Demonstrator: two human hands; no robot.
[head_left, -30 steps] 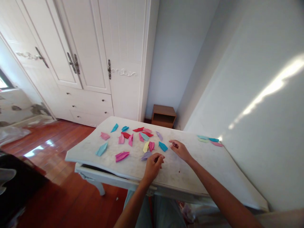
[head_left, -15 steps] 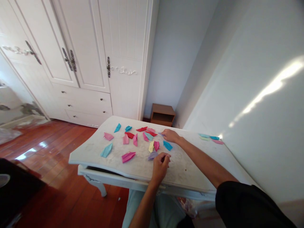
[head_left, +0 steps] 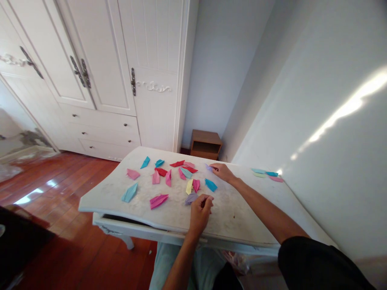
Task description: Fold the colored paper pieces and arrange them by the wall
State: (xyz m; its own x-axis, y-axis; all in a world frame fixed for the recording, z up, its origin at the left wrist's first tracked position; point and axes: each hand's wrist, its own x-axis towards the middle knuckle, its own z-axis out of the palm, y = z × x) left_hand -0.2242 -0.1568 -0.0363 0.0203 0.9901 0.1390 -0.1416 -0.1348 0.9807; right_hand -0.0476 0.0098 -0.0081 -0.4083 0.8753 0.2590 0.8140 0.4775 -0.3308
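I see my right hand (head_left: 223, 172) stretched to the middle of the frame, its fingers pinched on a pale purple paper plane (head_left: 208, 167) lying at the far side of the white counter (head_left: 248, 213). My left hand (head_left: 199, 210), lower centre, is curled loosely; its fingertips touch another purple plane (head_left: 191, 197), though I cannot tell if they grip it. A blue plane (head_left: 211, 185) lies between both hands, with a yellow plane (head_left: 189, 186) just to its left.
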